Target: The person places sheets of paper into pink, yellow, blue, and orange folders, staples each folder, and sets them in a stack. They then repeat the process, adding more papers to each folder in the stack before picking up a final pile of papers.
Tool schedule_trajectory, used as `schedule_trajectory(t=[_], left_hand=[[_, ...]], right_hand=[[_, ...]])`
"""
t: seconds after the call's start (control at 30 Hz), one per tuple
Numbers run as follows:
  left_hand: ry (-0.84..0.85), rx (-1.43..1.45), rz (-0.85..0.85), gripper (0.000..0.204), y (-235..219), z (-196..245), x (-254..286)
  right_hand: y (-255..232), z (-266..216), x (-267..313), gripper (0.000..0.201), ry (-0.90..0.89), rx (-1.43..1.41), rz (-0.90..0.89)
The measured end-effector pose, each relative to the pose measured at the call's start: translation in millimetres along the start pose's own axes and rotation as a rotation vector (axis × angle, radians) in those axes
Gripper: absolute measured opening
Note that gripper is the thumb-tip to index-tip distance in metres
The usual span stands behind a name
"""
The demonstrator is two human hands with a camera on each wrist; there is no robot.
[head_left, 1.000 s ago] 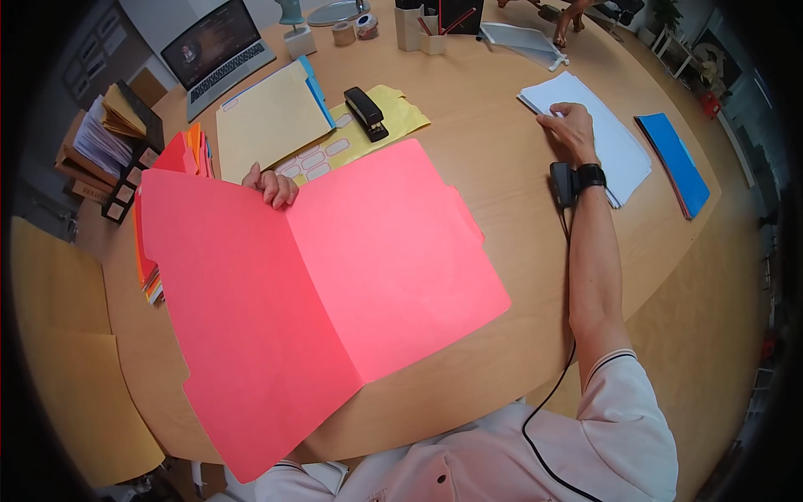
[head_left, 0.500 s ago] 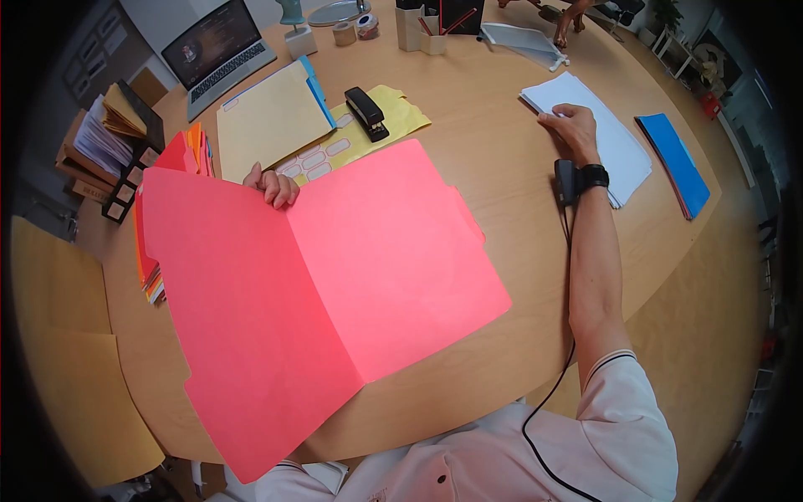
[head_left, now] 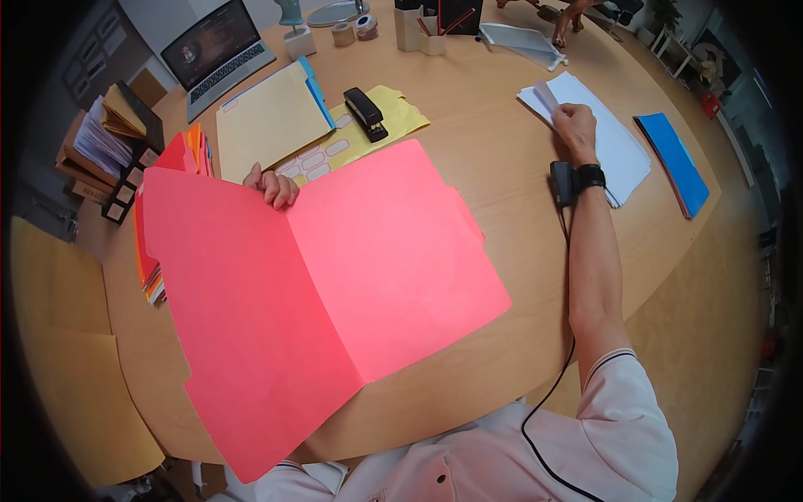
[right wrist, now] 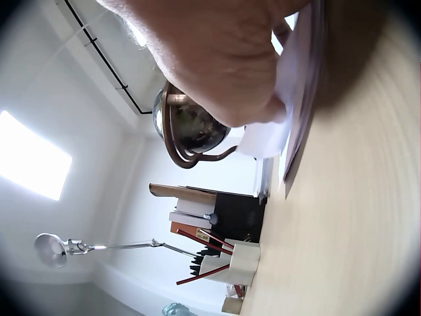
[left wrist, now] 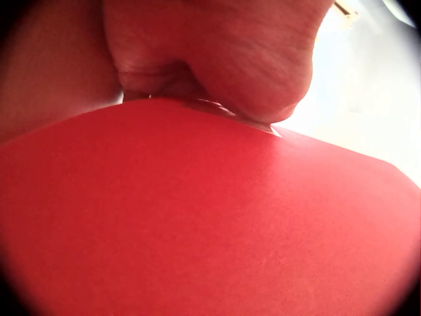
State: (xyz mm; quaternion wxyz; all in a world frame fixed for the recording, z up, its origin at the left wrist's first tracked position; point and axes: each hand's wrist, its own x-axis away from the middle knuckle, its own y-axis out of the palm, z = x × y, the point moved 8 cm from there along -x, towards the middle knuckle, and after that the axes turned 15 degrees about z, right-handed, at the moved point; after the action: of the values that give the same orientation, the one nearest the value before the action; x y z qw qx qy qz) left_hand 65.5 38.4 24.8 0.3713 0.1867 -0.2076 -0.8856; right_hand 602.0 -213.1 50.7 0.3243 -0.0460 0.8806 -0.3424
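Note:
A red file folder [head_left: 393, 259] is spread open in front of me, its left flap tilted up. At the top of its fold my left hand [head_left: 274, 186] grips the edge, fingers curled over the inner side. In the left wrist view, the folder's red outer face [left wrist: 151, 217] lies against that hand [left wrist: 223, 59]. Over to the right, my right hand [head_left: 575, 130] pinches a white sheet of paper [head_left: 546, 99], whose corner bends up from the paper stack [head_left: 621, 155]. The right wrist view shows the lifted sheet [right wrist: 263, 139] under the fingers.
A black stapler [head_left: 365, 114] sits on a yellow folder [head_left: 401, 109], beside a beige folder [head_left: 272, 117]. Behind stand a laptop [head_left: 216, 54] and a pen holder [head_left: 431, 40]. Blue folders [head_left: 673, 163] lie right of the paper; a file rack [head_left: 130, 180] stands at left.
My right hand has turned and lifted the near-left edge of the top sheet, which now bends upward. My left hand and the red folder stay in place.

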Motion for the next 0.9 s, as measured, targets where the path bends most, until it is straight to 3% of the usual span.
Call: schedule_trajectory(t=[0.07, 0.13, 0.17, 0.3, 0.37, 0.4, 0.47, 0.5, 0.57, 0.73, 0.83, 0.9], left_hand=[[0.000, 0.002, -0.005, 0.067, -0.1, 0.2, 0.3], [-0.002, 0.009, 0.037, 0.067, -1.8, -0.6, 1.1], [0.001, 0.009, 0.037, 0.067, -0.7, 0.1, 1.4], [0.023, -0.015, 0.015, 0.068, 1.4, 3.0, 1.5], [0.039, -0.020, -0.007, 0.068, 0.2, 3.6, 0.9], [0.041, -0.021, -0.021, 0.068, 0.3, 3.4, 0.8], [0.046, -0.027, -0.030, 0.068, -5.6, 2.8, -0.8], [0.052, -0.019, -0.070, 0.068, -5.7, 2.2, -1.5], [0.058, -0.012, -0.109, 0.068, -3.6, 4.1, 0.9], [0.005, -0.010, -0.056, 0.069, 4.4, 4.7, 6.1], [-0.015, 0.002, -0.017, 0.069, 5.4, 4.0, 8.2], [-0.030, 0.009, 0.012, 0.070, 6.1, 3.6, 9.3]], right_hand=[[-10.8, -8.0, 0.7, 0.030, -0.009, 0.062, 0.090], [-50.7, -36.1, 1.2, 0.027, -0.157, 0.084, 0.468], [-63.4, -51.5, 0.4, 0.025, -0.213, 0.050, 0.540], [-92.3, -108.0, -8.4, 0.022, -0.155, -0.284, 0.463], [-96.1, -148.8, -5.8, 0.022, -0.263, -0.491, 0.258], [-106.3, -166.5, 1.0, 0.022, -0.264, -0.499, 0.254], [-100.5, -217.2, 36.7, 0.025, -0.229, -0.931, -0.268], [-106.3, -231.8, 47.7, 0.025, -0.231, -0.935, -0.272], [-104.1, -264.7, 79.1, 0.029, -0.098, -1.346, -0.634], [-79.6, -279.1, 116.1, 0.027, -0.042, -1.411, -0.856], [-49.1, -265.0, 136.8, 0.021, 0.111, -1.092, -0.843], [-31.1, -253.4, 144.8, 0.017, 0.064, -0.970, -0.856]])
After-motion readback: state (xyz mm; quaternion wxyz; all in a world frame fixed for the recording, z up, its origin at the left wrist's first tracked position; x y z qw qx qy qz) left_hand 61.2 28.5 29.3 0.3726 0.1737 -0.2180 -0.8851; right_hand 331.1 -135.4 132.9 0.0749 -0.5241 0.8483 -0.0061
